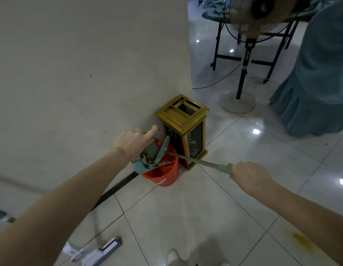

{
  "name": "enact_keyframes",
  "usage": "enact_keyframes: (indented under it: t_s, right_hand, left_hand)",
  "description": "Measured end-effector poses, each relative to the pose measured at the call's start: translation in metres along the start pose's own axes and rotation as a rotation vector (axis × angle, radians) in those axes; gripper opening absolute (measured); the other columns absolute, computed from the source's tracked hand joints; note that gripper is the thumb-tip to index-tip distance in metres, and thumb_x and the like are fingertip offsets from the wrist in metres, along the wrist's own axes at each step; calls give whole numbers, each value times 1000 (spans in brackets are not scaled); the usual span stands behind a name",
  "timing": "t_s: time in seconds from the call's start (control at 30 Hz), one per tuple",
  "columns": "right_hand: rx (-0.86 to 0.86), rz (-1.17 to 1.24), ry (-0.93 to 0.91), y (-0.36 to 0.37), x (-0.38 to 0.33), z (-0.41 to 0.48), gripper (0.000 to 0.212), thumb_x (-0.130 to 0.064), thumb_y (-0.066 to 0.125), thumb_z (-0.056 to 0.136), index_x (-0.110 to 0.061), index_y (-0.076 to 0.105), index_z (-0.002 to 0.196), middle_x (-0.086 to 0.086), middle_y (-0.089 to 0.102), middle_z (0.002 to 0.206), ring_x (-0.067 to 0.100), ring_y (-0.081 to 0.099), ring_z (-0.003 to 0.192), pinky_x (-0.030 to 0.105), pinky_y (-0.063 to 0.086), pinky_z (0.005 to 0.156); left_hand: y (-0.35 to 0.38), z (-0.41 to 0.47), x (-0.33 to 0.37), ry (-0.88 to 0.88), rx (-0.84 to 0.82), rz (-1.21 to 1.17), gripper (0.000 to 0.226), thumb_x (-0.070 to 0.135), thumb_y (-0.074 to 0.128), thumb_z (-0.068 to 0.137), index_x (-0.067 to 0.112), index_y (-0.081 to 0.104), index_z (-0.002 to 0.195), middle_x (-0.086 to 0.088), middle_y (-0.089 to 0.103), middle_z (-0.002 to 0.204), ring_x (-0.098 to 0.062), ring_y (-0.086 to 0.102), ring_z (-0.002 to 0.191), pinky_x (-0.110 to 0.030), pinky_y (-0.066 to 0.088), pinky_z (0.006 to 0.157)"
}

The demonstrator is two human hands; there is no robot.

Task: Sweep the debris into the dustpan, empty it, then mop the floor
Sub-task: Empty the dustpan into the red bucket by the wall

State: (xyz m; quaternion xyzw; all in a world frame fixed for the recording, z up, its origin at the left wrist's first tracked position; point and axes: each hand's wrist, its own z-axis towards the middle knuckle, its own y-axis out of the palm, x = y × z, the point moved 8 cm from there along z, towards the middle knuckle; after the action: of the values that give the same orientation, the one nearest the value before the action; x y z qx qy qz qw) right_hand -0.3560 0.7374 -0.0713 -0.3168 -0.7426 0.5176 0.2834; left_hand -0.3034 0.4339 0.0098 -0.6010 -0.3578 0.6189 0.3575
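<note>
A white shoe [172, 256] is seen at 6 o'clock, and a flat mop [97, 250] at 7 o'clock on open tiled floor [186, 217]. 9 to 12 o'clock is closed off by the wall [70, 73]. A teal dustpan [140, 167], gripped by the left hand [131, 144], is tipped over a red bucket [163, 176] holding pale scraps [166, 162], beside a gold bin [186, 127]. The broom handle [195, 160] is clenched in the right hand [249, 173].

The bin [184, 127] stands against the wall [80, 64]. The bucket [163, 175] sits on the floor [186, 217] just beside it, nearer us and to its left. Our left hand [132, 143] holds the dustpan [145, 162] tilted over the bucket's rim. From the right, our right hand [249, 173] grips a pole [197, 160] reaching the bucket's top. 1 fan [243, 73] stands behind the bin; a mop [107, 246] lies at lower left.
</note>
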Motion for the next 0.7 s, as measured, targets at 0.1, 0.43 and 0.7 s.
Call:
enact_keyframes:
  t_s: [0.1,0.43,0.7]
  right_hand:
    - [48,44,-25,-4,-10,-1,28,-32,43,101,-23,52,125,1,58,87,24,59,76,29,36,57]
    - [-84,265,97,26,-60,-5,19,-22,51,94,-15,62,108,-1,52,80,18,54,71,28,44,60]
    - [-755,1055,373,89,-71,-24,33,-18,56,96,-3,40,121,20,66,87,21,60,47,30,52,49]
  left_hand:
    - [-1,-3,1,-2,-6,-21,46,48,16,99,28,8,139,-11,58,87,-29,60,57,-32,34,42]
    - [-7,-18,-6,-31,58,-51,40,48,23,98,28,16,132,-9,58,77,-30,59,50,-30,29,39]
    - [0,-39,-1,29,48,-10,42,47,22,99,26,15,135,-6,50,75,-24,42,46,-29,31,41]
